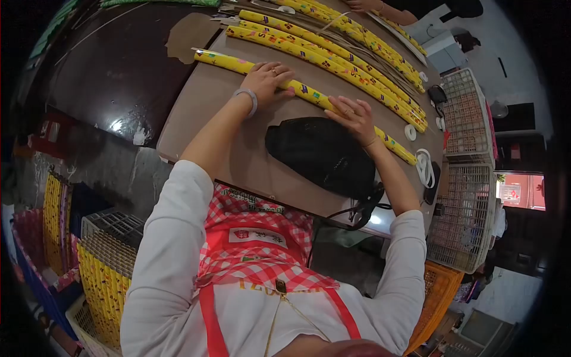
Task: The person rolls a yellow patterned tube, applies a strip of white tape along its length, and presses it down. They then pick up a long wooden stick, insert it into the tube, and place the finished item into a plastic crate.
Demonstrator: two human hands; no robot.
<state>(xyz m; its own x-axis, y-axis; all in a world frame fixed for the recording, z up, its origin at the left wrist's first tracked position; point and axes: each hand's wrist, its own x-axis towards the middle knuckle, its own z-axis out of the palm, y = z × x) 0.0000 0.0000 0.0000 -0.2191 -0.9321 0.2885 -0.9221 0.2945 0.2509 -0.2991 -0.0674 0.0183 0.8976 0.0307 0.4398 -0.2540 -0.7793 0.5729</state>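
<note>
A yellow patterned paper roll (309, 94) lies slantwise across the brown table (238, 157). My left hand (264, 80) is closed over its left part, fingers curved across the top and thumb on the near side. Further right, my right hand (354, 119) bends over the same roll, its fingers resting across it. Just below that hand lies a black pouch (318, 152) with a strap hanging at the table's near edge. Several more yellow rolls (333, 62) lie side by side beyond the one under my hands.
White tape rolls (410, 132) and a looped white strip (424, 168) sit by the right edge. Wire-mesh crates (464, 208) stand to the right. A crate of yellow rolls (104, 285) is at lower left. Another person's hand (364, 5) shows at the top.
</note>
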